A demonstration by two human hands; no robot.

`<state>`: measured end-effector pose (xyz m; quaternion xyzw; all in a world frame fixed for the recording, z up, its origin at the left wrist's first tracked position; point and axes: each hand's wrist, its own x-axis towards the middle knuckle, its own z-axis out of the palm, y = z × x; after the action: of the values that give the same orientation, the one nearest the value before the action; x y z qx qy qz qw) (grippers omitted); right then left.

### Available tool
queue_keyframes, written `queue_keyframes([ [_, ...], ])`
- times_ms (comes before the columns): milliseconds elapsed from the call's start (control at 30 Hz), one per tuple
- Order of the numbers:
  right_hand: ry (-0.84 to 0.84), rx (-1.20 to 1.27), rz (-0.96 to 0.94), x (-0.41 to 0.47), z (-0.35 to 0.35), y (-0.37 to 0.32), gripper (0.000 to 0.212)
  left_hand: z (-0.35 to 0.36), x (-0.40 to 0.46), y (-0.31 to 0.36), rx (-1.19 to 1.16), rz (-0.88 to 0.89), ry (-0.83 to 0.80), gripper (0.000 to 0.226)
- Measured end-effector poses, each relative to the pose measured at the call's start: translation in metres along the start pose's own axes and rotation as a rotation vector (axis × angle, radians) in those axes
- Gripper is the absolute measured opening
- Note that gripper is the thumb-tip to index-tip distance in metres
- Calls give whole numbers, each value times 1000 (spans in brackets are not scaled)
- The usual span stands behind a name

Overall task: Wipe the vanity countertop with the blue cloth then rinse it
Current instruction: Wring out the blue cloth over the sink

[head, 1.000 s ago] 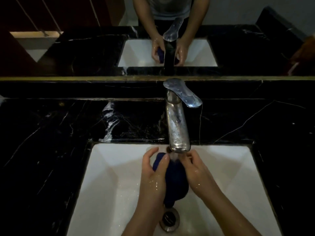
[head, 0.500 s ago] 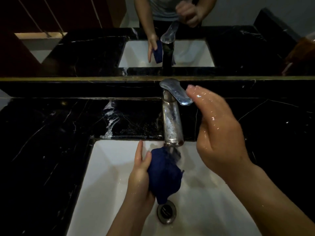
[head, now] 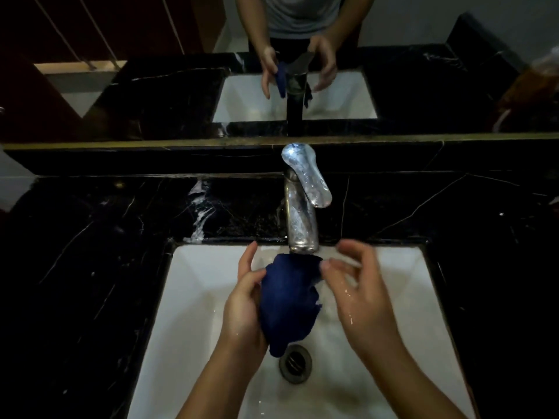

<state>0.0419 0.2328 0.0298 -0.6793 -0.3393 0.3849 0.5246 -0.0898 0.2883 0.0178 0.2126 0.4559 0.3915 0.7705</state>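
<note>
The left hand (head: 245, 306) is keeping its grip clamped on the bunched blue cloth (head: 290, 300), which is hanging over the middle of the white sink (head: 193, 297), just under the faucet (head: 302, 219) spout and above the drain (head: 295, 363). The right hand (head: 360, 294) is hovering just beside the cloth's right edge, wet, its fingers (head: 335, 267) spread apart and blurred, so whether they are touching the cloth is unclear. The black marble counter (head: 90, 252) is surrounding the sink on three sides.

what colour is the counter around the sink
Black with thin white veins, like marble; the counter shows best in the head view, left of the sink.
</note>
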Motion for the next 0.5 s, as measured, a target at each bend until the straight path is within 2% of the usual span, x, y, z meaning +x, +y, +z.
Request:
queue_keyframes([
  [67, -169, 98, 294, -7, 11, 8, 79, 4, -8, -5, 83, 15, -10, 49],
  [133, -250, 116, 356, -10, 17, 11, 91, 6, -13, -11, 205, -11, -33, 39],
  [167, -249, 113, 362, -12, 19, 12, 87, 8, -17, -11, 247, -55, -34, 40],
  [233, -190, 92, 382, -14, 21, 21, 63, 5, -17, -13, 411, -78, 16, 57],
  [333, -78, 33, 351, -16, 24, 28, 38, 4, -20, -19, 750, 148, 152, 42],
  [400, -23, 77, 316, -18, 28, 26, 34, 3, -26, -29, 821, 296, 220, 39],
  [500, 19, 267, 346, -26, 40, 19, 40, 5, -39, -51, 782, 392, 325, 46],
])
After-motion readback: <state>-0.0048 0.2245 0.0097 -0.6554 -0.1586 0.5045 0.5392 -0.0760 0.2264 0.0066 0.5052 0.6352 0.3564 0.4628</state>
